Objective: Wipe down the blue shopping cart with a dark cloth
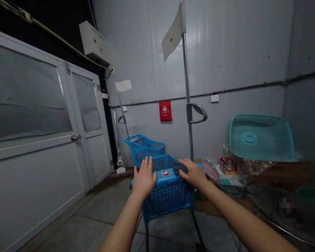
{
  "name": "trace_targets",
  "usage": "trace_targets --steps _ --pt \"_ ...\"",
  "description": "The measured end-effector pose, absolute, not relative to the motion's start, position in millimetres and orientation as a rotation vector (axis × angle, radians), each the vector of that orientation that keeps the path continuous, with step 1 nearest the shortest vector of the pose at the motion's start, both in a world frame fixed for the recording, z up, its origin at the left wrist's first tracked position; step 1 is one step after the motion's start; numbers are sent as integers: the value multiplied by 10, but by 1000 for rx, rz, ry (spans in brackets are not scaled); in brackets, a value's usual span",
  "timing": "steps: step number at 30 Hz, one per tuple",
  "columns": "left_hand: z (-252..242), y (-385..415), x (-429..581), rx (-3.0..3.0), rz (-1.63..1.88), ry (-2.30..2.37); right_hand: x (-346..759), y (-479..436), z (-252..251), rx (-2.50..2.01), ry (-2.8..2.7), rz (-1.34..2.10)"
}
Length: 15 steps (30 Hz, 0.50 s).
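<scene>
A blue plastic shopping cart stands right in front of me, with a small sticker on its handle panel. My left hand lies at the left end of the panel, its fingers stretched out and holding nothing. At the panel's right side, my right hand is closed on a dark grey-blue cloth, which touches the cart's top edge. A metal pole with a white flag and a grey looped grip rises behind my right hand. Its lower end is hidden.
Another blue cart with a flag stands behind, near a mop. White doors are on the left. To the right, a turquoise basket lies on cardboard boxes, with a round dark-topped stool nearer me.
</scene>
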<state>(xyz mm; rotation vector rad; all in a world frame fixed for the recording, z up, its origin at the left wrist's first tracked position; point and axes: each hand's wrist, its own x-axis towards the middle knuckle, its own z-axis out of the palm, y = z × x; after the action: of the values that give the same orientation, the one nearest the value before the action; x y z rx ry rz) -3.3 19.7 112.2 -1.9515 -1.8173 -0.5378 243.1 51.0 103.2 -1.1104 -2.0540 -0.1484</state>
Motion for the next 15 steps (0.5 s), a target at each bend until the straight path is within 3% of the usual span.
trace_targets --steps 7,15 --pt "1110 222 1 -1938 -540 -1802 3207 816 885 -1230 -1843 -206" --pt "1107 229 19 -1931 -533 -1791 2387 488 746 -1148 -1788 -370"
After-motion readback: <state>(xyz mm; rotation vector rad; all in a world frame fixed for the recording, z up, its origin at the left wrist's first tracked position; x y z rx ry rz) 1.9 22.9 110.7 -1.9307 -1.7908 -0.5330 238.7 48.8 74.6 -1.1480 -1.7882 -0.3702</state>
